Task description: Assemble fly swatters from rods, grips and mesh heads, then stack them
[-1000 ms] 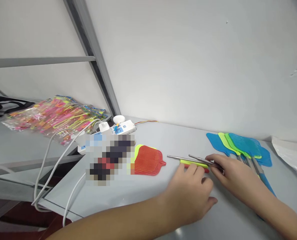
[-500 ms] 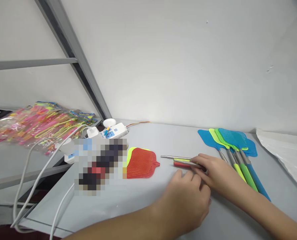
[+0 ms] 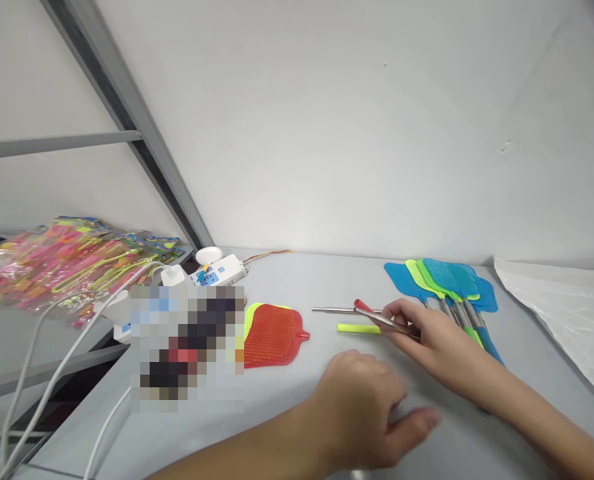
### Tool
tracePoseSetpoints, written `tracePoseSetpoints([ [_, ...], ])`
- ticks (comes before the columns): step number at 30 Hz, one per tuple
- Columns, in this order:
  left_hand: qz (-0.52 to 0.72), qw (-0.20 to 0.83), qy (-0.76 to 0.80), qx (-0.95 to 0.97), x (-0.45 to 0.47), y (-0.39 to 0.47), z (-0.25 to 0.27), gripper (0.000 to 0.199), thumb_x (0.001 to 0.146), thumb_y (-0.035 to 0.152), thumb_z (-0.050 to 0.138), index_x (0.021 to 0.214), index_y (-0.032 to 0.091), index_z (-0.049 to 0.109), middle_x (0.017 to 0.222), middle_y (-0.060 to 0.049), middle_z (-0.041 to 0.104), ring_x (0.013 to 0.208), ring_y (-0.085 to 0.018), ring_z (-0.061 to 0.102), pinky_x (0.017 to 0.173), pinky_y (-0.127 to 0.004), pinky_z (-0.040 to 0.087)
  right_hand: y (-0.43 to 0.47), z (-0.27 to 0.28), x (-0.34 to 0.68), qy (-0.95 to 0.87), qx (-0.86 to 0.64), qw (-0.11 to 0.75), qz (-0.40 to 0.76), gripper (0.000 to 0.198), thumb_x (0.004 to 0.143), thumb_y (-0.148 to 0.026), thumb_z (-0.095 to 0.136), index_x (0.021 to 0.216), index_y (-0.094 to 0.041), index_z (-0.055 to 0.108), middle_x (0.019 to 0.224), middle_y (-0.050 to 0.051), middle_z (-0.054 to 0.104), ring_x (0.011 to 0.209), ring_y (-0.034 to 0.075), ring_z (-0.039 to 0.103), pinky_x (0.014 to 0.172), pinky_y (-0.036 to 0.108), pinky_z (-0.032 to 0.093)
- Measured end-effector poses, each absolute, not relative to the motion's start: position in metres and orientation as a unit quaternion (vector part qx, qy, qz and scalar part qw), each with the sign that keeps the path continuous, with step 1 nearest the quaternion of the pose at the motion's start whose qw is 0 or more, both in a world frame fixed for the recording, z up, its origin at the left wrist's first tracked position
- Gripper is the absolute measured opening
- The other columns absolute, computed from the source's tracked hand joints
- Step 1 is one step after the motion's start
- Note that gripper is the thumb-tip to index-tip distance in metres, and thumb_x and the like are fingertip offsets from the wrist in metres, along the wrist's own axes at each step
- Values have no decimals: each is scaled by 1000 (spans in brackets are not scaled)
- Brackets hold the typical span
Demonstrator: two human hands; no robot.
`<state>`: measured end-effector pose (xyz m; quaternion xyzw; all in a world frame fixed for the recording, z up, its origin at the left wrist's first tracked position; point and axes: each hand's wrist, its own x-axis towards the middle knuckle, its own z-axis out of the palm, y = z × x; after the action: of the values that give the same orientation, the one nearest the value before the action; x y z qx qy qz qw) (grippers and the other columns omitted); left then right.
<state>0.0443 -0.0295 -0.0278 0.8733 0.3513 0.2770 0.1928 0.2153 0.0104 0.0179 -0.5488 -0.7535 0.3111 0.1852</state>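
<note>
My right hand is closed on a fly swatter handle, a thin metal rod with a red grip beside it. Just under those fingertips lie a yellow grip and another metal rod on the table; their right ends are hidden. My left hand is above the table, nearer to me, slightly blurred, with its thumb stretched out away from the other fingers and nothing visible in it. Left of both hands, a red fly swatter head lies on a yellow one.
Blue and green fly swatters lie piled at the right, near a white sheet. A power strip with white cables stands at the left, before bagged colourful goods and a metal frame. A patch of the table is pixelated.
My right hand has lifted and tilted the metal rod and red grip, leaving the yellow grip on the table. My left hand has drawn away toward me, its thumb now out. The view has shifted slightly.
</note>
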Motion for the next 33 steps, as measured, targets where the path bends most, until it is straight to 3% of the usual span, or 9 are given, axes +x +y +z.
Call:
tracePoseSetpoints([
  [4, 361, 405, 464, 700, 41, -20, -23, 31, 96, 45, 43, 76, 21, 42, 62, 5, 43, 56, -11, 40, 54, -24, 33, 6, 29, 217, -693, -519, 265, 425, 19, 92, -41, 50, 85, -24, 51, 72, -3, 45, 66, 14, 44, 59, 27, 35],
  [7, 433, 481, 429, 630, 40, -16, -20, 23, 97, 45, 44, 97, 21, 45, 85, 1, 55, 74, -12, 52, 68, -26, 43, 2, 29, 213, -676, -460, 259, 514, 19, 91, -35, 53, 78, -22, 48, 71, -3, 44, 66, 13, 41, 60, 26, 34],
  [9, 452, 510, 377, 628, 41, -16, -19, 21, 98, 41, 45, 101, 21, 45, 92, 0, 59, 78, -12, 55, 75, -28, 45, 0, 28, 210, -667, -424, 247, 560, 13, 89, -29, 55, 80, -21, 51, 73, -3, 47, 67, 13, 41, 61, 26, 34],
  [13, 455, 517, 389, 612, 42, -16, -19, 21, 100, 40, 42, 99, 20, 47, 82, 1, 60, 72, -12, 55, 73, -28, 45, 1, 25, 212, -636, -424, 274, 583, 10, 87, -29, 60, 85, -19, 56, 71, -4, 45, 63, 11, 38, 57, 24, 32],
  [17, 422, 507, 401, 636, 43, -18, -23, 15, 99, 34, 42, 94, 21, 46, 88, -2, 59, 76, -13, 56, 66, -26, 43, 6, 23, 222, -516, -435, 400, 620, 13, 90, -34, 57, 92, -22, 59, 53, -10, 27, 47, 8, 21, 45, 22, 21],
  [20, 392, 524, 377, 655, 45, -23, -26, 11, 98, 27, 38, 90, 21, 42, 80, 0, 56, 66, -11, 52, 59, -24, 39, 7, 30, 224, -426, -364, 527, 638, 24, 92, -40, 51, 78, -22, 60, 48, -10, 13, 42, 8, 13, 41, 23, 18],
  [23, 332, 547, 362, 678, 46, -29, -25, 16, 98, 27, 36, 83, 21, 40, 64, 6, 42, 54, -9, 35, 51, -23, 31, 4, 43, 216, -395, -313, 604, 617, 39, 94, -46, 45, 68, -21, 58, 47, -9, 13, 40, 8, 17, 41, 23, 22],
  [26, 293, 555, 352, 694, 47, -30, -23, 11, 95, 23, 40, 84, 22, 41, 59, 8, 32, 51, -9, 27, 47, -23, 25, -2, 54, 204, -389, -296, 619, 615, 41, 94, -46, 45, 63, -21, 57, 47, -8, 14, 40, 7, 19, 41, 22, 24],
  [33, 291, 585, 340, 676, 47, -27, -25, 6, 90, 17, 42, 87, 21, 45, 65, 6, 38, 53, -9, 30, 51, -23, 27, -8, 52, 186, -423, -250, 556, 671, 38, 94, -39, 45, 64, -19, 58, 46, -9, 16, 41, 7, 21, 43, 23, 23],
])
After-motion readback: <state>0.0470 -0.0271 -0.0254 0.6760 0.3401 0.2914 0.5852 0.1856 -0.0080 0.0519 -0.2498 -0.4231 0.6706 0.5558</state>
